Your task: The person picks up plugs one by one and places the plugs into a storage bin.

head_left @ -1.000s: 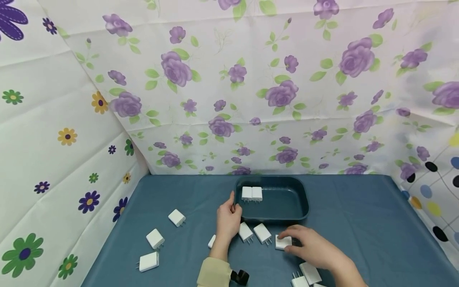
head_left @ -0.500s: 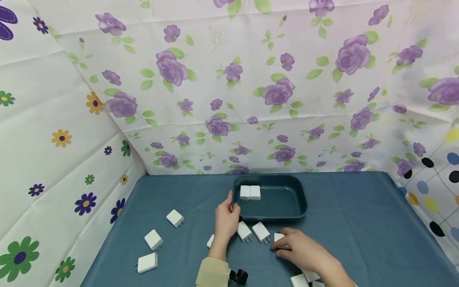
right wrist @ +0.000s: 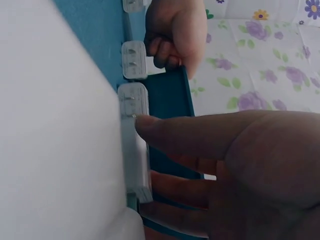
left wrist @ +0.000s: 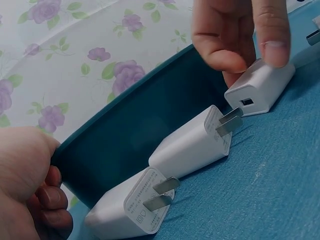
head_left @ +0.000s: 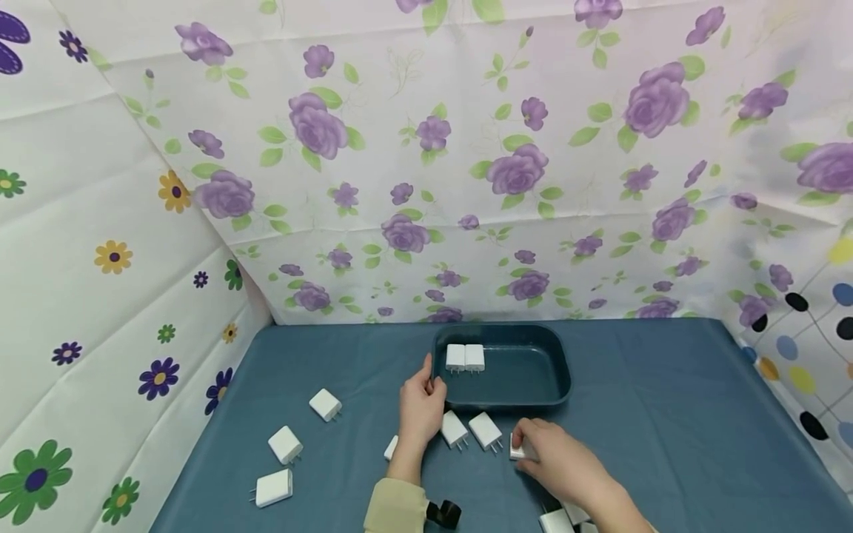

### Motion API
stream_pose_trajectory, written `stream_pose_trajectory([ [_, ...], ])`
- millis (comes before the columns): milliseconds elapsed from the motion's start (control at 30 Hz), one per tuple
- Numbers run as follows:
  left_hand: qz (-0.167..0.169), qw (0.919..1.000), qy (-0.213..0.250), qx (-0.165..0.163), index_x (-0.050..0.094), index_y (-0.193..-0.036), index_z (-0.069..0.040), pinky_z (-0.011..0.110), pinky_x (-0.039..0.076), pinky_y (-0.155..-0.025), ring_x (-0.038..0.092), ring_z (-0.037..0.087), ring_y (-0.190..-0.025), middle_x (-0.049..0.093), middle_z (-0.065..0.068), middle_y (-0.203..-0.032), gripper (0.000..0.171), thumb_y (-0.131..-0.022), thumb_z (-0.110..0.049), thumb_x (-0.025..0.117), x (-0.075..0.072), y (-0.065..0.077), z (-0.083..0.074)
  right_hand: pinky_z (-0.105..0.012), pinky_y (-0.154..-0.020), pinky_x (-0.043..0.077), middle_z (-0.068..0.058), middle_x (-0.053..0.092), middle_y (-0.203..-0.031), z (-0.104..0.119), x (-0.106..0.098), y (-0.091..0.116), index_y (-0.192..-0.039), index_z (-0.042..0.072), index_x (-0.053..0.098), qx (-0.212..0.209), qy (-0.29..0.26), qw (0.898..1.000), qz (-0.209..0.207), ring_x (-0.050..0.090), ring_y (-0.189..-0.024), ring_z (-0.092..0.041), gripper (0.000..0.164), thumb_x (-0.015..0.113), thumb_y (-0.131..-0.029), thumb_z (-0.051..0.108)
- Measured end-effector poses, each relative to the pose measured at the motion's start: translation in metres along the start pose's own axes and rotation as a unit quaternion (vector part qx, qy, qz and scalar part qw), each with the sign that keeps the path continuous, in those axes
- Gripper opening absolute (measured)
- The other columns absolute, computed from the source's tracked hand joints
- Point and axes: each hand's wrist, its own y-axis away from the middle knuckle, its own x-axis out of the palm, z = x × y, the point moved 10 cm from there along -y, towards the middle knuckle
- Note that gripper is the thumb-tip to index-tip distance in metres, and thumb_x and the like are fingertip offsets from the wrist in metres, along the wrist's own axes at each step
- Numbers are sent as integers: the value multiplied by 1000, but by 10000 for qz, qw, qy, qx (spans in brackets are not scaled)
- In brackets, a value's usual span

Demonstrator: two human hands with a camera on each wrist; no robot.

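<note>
My left hand (head_left: 421, 411) grips the left rim of a dark teal tray (head_left: 520, 381), with curled fingers at its corner in the left wrist view. Two white plug chargers (head_left: 464, 357) stand side by side inside the tray, at its left. My right hand (head_left: 566, 463) pinches another white charger (left wrist: 262, 87) in front of the tray; its USB port faces the left hand. Two more chargers, a left one (head_left: 455, 429) and a right one (head_left: 486, 431), lie along the tray's front wall, prongs toward me.
Three chargers lie to the left: a far one (head_left: 326, 405), a middle one (head_left: 285, 445) and a near one (head_left: 273, 488). Another (head_left: 392, 448) is partly hidden by the left forearm. Several chargers (head_left: 556, 520) cluster below the right wrist. Flowered cloth (head_left: 426, 185) backs the blue table (head_left: 653, 414).
My right hand's fingers, earlier spread over the charger, have drawn together and now pinch it. The left hand stays at the tray, and the head view has shifted slightly.
</note>
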Motion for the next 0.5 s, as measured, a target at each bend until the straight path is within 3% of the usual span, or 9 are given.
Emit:
stream_pose_trajectory([
  [233, -17, 10000, -12, 77, 42, -150, -14, 26, 26, -45, 30, 12, -41, 34, -5, -49, 52, -99, -11, 52, 0, -4, -2, -40, -66, 50, 5, 59, -93, -3, -4, -5, -96, 25, 58, 419, 195, 9981, -398, 58, -82, -15, 29, 82, -80, 17],
  [500, -47, 10000, -53, -53, 43, -150, -15, 26, 26, -44, 29, 11, -39, 35, -5, -48, 52, -99, -9, 52, -2, 1, 0, -44, -65, 51, 2, 60, -96, -7, 0, -5, -95, 25, 57, 917, 511, 9936, -426, 58, -88, -23, 35, 85, -75, 15],
])
